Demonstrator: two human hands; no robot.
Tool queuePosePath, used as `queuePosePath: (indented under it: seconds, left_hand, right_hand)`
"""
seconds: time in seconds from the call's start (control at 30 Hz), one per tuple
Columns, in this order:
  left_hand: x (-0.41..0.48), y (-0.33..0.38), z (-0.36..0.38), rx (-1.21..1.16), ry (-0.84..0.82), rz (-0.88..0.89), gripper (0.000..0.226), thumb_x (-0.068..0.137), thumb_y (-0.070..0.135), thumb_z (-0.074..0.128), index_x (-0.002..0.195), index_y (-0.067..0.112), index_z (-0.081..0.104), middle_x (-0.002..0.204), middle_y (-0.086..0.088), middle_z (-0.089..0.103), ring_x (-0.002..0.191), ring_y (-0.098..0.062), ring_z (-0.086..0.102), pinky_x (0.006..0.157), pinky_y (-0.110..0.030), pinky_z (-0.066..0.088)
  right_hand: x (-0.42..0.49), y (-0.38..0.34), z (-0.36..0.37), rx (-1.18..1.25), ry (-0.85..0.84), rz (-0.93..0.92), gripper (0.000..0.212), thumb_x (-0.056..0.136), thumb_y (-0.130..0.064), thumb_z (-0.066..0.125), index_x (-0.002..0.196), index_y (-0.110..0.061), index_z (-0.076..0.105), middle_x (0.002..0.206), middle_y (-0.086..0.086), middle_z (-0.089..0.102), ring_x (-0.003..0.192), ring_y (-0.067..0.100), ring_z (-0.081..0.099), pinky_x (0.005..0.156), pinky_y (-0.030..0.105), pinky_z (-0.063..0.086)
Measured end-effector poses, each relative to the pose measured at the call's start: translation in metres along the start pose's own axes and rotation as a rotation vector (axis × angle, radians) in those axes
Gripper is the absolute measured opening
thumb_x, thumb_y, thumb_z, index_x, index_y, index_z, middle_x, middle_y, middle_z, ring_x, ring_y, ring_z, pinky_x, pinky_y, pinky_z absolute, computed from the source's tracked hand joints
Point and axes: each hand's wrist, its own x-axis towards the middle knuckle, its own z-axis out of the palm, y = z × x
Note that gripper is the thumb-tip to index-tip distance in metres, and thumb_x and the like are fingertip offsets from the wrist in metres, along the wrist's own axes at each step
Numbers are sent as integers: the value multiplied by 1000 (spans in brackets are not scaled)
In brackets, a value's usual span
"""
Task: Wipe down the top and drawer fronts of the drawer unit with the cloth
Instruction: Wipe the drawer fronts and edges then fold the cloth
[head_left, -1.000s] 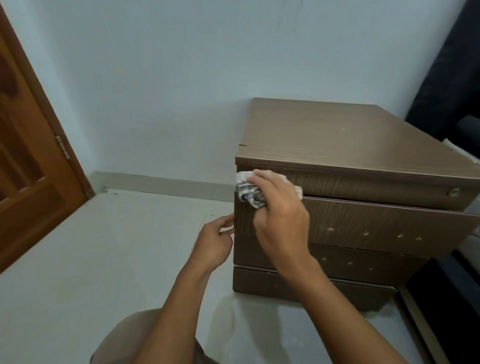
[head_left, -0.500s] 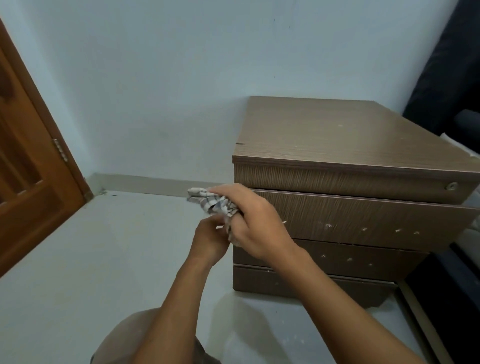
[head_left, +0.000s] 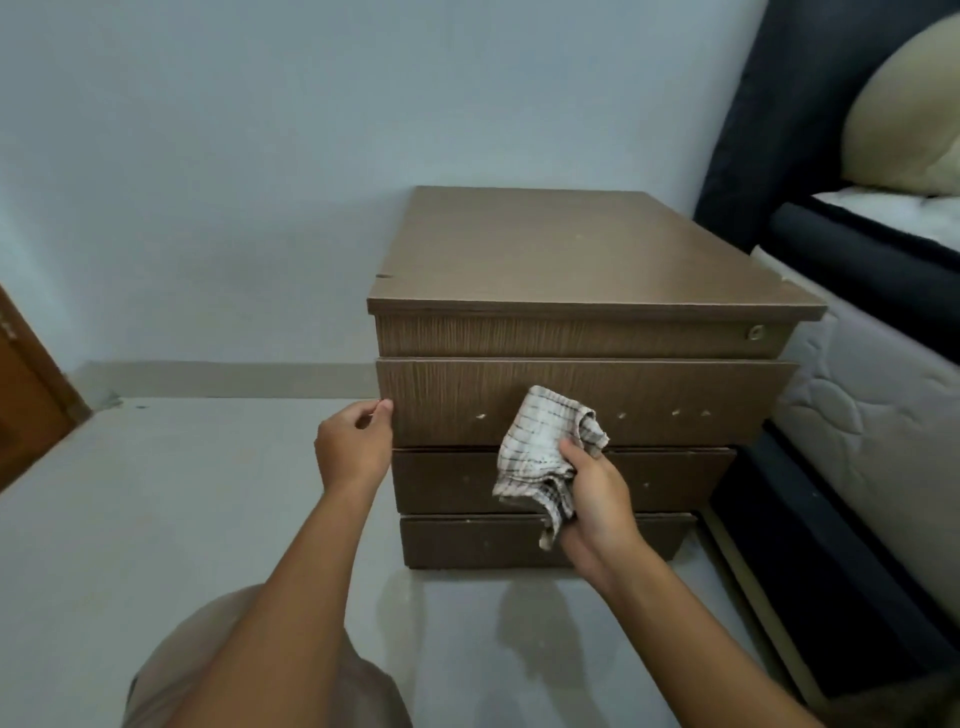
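Observation:
A brown wood-grain drawer unit (head_left: 545, 249) stands on the floor against the pale wall, with several drawer fronts stacked below its top. My right hand (head_left: 597, 499) grips a white checked cloth (head_left: 543, 452), which hangs in front of the second and third drawer fronts. My left hand (head_left: 353, 447) rests its fingertips on the left edge of the second drawer front (head_left: 447, 400). That drawer front sticks out a little from the unit. A small round lock (head_left: 757, 331) sits at the right end of the top drawer front.
A bed with a dark frame (head_left: 841, 260), a quilted mattress (head_left: 872, 415) and a beige pillow (head_left: 914, 114) stands close to the unit's right side. A wooden door (head_left: 26, 395) is at the far left. Pale floor (head_left: 156, 519) spreads to the left and front.
My right hand has carried the cloth from the unit's left corner to the middle of the drawer fronts, and the cloth has partly unfolded. The view has shifted right, showing the bed.

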Motion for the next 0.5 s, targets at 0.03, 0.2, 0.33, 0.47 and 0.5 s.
queuePosePath:
  seconds: [0.03, 0.2, 0.33, 0.47, 0.5]
  left_hand:
    - [-1, 1, 2, -2, 12, -10, 31, 96, 28, 58, 118, 10, 69, 113, -10, 70, 100, -27, 65, 91, -41, 55]
    - [-3, 8, 12, -26, 55, -91, 33, 95, 27, 59, 122, 9, 66, 121, -11, 67, 104, -31, 65, 93, -45, 54]
    - [-2, 11, 17, -85, 44, -153, 34, 92, 28, 64, 121, 9, 67, 121, -10, 67, 103, -31, 65, 91, -45, 55]
    - [-1, 8, 18, -109, 43, -146, 37, 91, 30, 65, 122, 10, 66, 120, -9, 68, 104, -30, 65, 92, -46, 55]
    - [-1, 8, 19, -115, 43, -144, 38, 91, 30, 66, 123, 10, 66, 121, -9, 68, 105, -30, 65, 93, -46, 54]
  right_hand:
    - [2, -1, -8, 21, 34, 1, 22, 98, -12, 50, 118, -8, 60, 106, 14, 73, 99, 30, 70, 93, 50, 52]
    - [3, -8, -42, 6, 130, -132, 21, 95, -13, 58, 116, -14, 62, 106, 8, 73, 97, 24, 71, 88, 44, 55]
    - [-1, -10, -71, -385, 280, -469, 24, 95, -22, 60, 119, -23, 59, 112, -2, 69, 103, 14, 66, 86, 33, 55]
    - [9, -25, -98, -451, 446, -681, 35, 98, -19, 54, 132, -15, 55, 119, -2, 64, 109, 11, 59, 83, 6, 45]
    - [13, -31, -103, -438, 500, -704, 34, 98, -18, 53, 131, -12, 56, 118, -1, 63, 108, 11, 58, 77, -1, 41]
